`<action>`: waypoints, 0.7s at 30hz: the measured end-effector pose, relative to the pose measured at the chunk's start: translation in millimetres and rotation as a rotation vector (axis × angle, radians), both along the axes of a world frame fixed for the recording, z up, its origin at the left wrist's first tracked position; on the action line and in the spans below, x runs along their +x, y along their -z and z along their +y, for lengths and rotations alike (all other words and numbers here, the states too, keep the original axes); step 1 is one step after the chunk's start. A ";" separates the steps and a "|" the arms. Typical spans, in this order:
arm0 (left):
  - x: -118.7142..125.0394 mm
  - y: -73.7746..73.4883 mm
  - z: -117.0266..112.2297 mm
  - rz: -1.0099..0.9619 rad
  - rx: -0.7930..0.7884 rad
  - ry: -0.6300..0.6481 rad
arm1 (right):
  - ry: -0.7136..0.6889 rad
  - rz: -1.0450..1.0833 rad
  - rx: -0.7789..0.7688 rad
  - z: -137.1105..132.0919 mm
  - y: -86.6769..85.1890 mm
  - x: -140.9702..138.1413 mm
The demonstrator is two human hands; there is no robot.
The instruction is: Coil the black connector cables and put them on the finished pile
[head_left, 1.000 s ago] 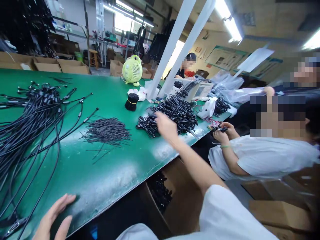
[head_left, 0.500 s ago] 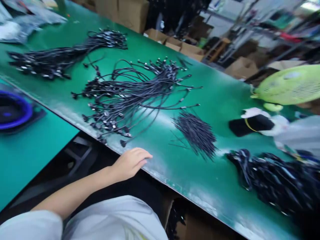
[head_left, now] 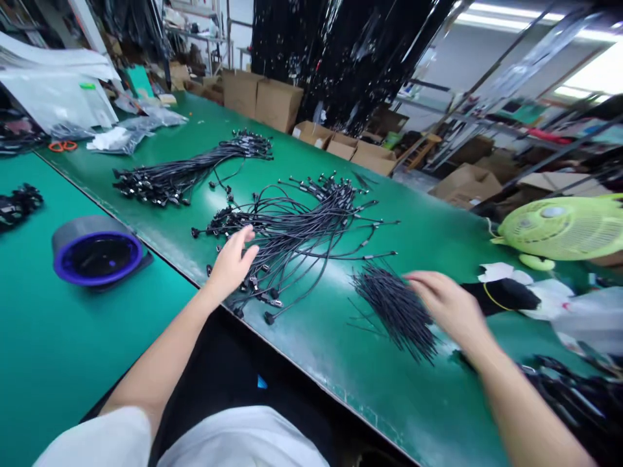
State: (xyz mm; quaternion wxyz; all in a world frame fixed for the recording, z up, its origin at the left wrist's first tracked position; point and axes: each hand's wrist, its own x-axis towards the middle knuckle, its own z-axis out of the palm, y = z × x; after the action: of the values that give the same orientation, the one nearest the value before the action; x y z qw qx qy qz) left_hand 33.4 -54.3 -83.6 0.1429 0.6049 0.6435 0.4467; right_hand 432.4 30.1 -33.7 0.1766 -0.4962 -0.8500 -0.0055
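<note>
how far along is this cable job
Done-looking: a black bundle tied with a yellow band and a neatly gathered black cable bunch. In hand: the left hand on a loose spread of black cables. Still to do: those, plus thin black wires by the right hand.

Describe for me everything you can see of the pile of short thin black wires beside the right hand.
The pile of short thin black wires lies loose on the green bench top, strands roughly parallel, fanned at the ends, with a few strays at its left. They look plastic-coated; no connectors show. The right hand is over its upper part; whether it touches is hard to tell.
</note>
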 end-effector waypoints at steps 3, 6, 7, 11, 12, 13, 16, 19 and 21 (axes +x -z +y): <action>-28.1 -13.2 85.6 0.443 -0.198 -0.098 | -0.190 0.027 -0.084 51.6 1.3 -90.0; -47.9 -21.6 140.7 0.568 -0.287 -0.033 | -0.294 0.061 -0.081 115.7 -3.9 -197.0; -50.7 -23.2 148.8 0.593 -0.292 -0.004 | -0.315 0.064 -0.078 133.3 -7.2 -226.2; -44.6 -21.0 138.7 0.750 -0.229 0.089 | -0.443 0.028 -0.140 164.6 -11.6 -273.7; -40.7 -18.1 128.7 0.786 -0.195 0.114 | -0.485 0.015 -0.161 161.2 -7.0 -266.8; -36.8 -14.4 117.1 0.816 -0.161 0.142 | -0.523 0.004 -0.175 153.5 0.5 -253.5; -26.8 -0.7 81.2 0.862 -0.102 0.207 | -0.591 -0.008 -0.184 109.4 36.0 -190.3; -18.5 8.6 56.1 0.869 -0.107 0.225 | -0.568 -0.006 -0.174 54.8 73.0 -130.9; -11.5 6.1 46.3 0.879 -0.109 0.225 | -0.530 -0.001 -0.159 28.6 88.1 -110.5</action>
State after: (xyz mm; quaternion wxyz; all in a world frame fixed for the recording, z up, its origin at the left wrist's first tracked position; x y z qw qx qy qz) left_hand 21.9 -8.1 -89.6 -0.0644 0.7949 0.5959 0.0946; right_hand 321.9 58.6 -121.8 0.1318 -0.2688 -0.9481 0.1072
